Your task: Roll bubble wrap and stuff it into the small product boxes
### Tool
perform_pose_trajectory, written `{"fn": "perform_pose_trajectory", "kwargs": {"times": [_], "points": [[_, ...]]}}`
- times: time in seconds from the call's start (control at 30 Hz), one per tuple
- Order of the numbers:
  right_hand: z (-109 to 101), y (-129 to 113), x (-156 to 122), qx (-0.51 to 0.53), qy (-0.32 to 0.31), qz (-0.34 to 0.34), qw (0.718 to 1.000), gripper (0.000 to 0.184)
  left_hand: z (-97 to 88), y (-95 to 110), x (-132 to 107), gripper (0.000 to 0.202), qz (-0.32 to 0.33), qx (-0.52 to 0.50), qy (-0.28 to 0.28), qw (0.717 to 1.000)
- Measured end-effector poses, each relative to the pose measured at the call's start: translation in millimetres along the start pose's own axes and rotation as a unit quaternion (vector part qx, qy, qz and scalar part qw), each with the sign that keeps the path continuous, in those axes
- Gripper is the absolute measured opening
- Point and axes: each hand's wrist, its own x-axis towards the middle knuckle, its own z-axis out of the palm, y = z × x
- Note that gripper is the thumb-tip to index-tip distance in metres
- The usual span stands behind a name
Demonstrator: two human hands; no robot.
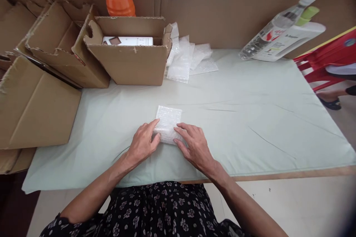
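A small piece of clear bubble wrap (pixel 168 118) lies on the pale green cloth in front of me, its near part folded into a thicker layer. Whether anything is inside the fold, I cannot tell. My left hand (pixel 143 141) grips its left edge, thumb near the front and index finger further up. At the opposite edge, my right hand (pixel 194 144) holds the wrap with bent fingers and the thumb at the near corner. The wrap's far end sticks out flat beyond both hands.
Behind it stands an open cardboard box (pixel 139 64) with a white printed box (pixel 136 41) inside. More cartons (pixel 41 107) crowd the left. Loose bubble wrap sheets (pixel 180 61) lie beside the box. A clear bottle (pixel 267 33) and a white jug (pixel 289 42) stand at the back right.
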Motion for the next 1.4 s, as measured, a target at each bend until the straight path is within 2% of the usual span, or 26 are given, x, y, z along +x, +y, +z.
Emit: {"fn": "perform_pose_trajectory", "kwargs": {"times": [0.07, 0.17, 0.27, 0.33, 0.4, 0.47, 0.53, 0.6, 0.67, 0.73, 0.8, 0.87, 0.93, 1.0, 1.07, 1.17, 1.27, 1.33, 1.4], "points": [[4, -4, -1, -0.051, 0.038, -0.01, 0.998, 0.028, 5.0, -3, 10, 0.046, -0.02, 0.033, 0.023, 0.999], [13, -6, 1, -0.089, 0.018, -0.047, 0.995, 0.031, 7.1, -6, 18, 0.042, -0.036, 0.035, 0.06, 0.997], [21, 0, 10, -0.069, 0.017, -0.03, 0.997, 0.029, 3.6, -5, 11, 0.049, -0.102, -0.088, 0.105, 0.985], [22, 4, 15, -0.008, 0.047, 0.009, 0.999, 0.027, 1.3, -2, 1, 0.056, -0.173, -0.228, 0.112, 0.952], [22, 3, 18, 0.075, 0.07, 0.055, 0.993, 0.024, 1.6, 3, -8, 0.063, -0.221, -0.37, 0.088, 0.898], [20, -2, 18, 0.171, 0.056, 0.092, 0.979, 0.022, 4.5, 9, -13, 0.07, -0.233, -0.472, 0.064, 0.848], [19, -8, 15, 0.267, 0.011, 0.117, 0.956, 0.02, 7.9, 14, -14, 0.076, -0.239, -0.516, 0.066, 0.82], [18, -12, 13, 0.328, -0.014, 0.133, 0.935, 0.022, 9.6, 16, -13, 0.079, -0.247, -0.522, 0.073, 0.813], [18, -12, 12, 0.33, 0.017, 0.146, 0.933, 0.031, 9.3, 16, -12, 0.079, -0.239, -0.517, 0.074, 0.819], [17, -10, 13, 0.32, 0.045, 0.147, 0.935, 0.051, 8.7, 14, -13, 0.075, -0.22, -0.515, 0.082, 0.824], [18, -10, 15, 0.343, 0.02, 0.135, 0.929, 0.067, 8.8, 13, -14, 0.072, -0.206, -0.515, 0.1, 0.826], [19, -12, 20, 0.375, -0.016, 0.131, 0.917, 0.059, 8.5, 12, -13, 0.07, -0.201, -0.514, 0.113, 0.826], [15, -14, 28, 0.387, -0.014, 0.134, 0.912, 0.042, 4.8, 10, -9, 0.069, -0.198, -0.519, 0.122, 0.822], [1, -14, 42, 0.378, 0.02, 0.132, 0.916, 0.033, -4.3, 4, 1, 0.069, -0.177, -0.535, 0.131, 0.816], [-26, -13, 64, 0.346, 0.062, 0.115, 0.929, 0.033, -16.3, -7, 15, 0.067, -0.136, -0.539, 0.149, 0.818], [-81, -13, 115, 0.239, 0.15, 0.067, 0.957, 0.037, -27.3, -31, 39, 0.063, -0.114, -0.493, 0.182, 0.843], [-130, -16, 179, 0.069, 0.212, 0.026, 0.974, 0.042, -21.2, -52, 56, 0.056, -0.136, -0.411, 0.19, 0.881], [-150, -17, 222, -0.033, 0.182, 0.039, 0.982, 0.045, -13.4, -58, 59, 0.048, -0.13, -0.361, 0.178, 0.906], [-160, -16, 261, -0.122, 0.097, 0.079, 0.985, 0.042, -8.5, -59, 58, 0.042, -0.115, -0.332, 0.161, 0.922]]}}
